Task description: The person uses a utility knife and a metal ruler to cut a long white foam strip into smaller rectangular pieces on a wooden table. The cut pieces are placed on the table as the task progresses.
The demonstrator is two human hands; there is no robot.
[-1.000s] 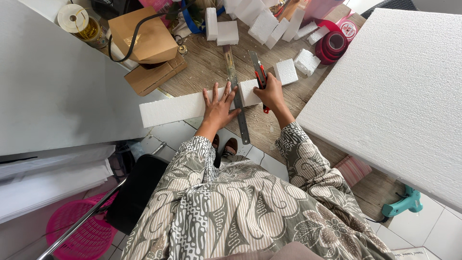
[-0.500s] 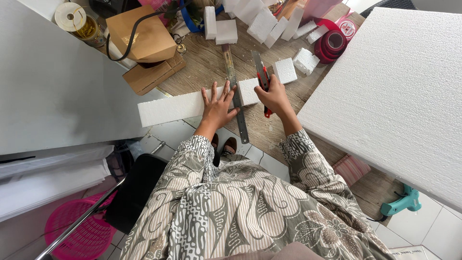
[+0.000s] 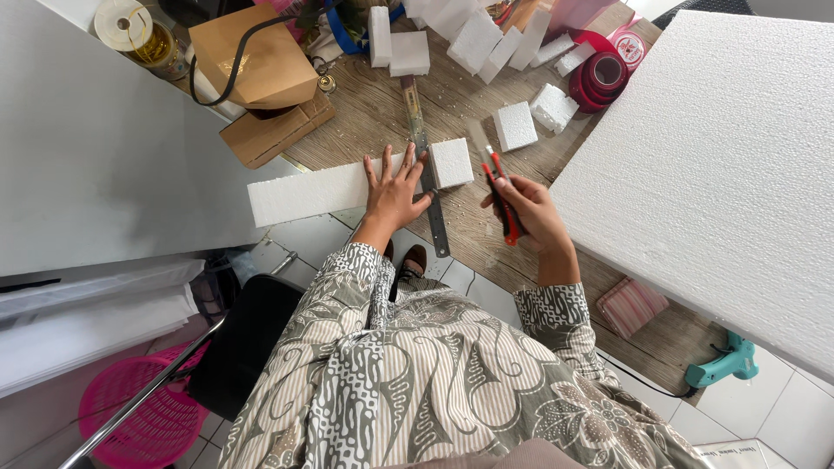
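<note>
A long white foam strip lies across the wooden table edge, with a metal ruler laid across it. My left hand presses flat on the strip and the ruler, fingers spread. To the right of the ruler sits a square foam block, the strip's end piece. My right hand holds a red utility knife, lifted to the right of the ruler and clear of the foam.
Several cut foam blocks lie at the back of the table, beside red tape rolls. A large foam sheet fills the right. Cardboard boxes stand at the left, a teal glue gun lower right, a pink basket below.
My right hand has drawn the knife back from the ruler toward the right. The foam piece right of the ruler now sits as a separate block.
</note>
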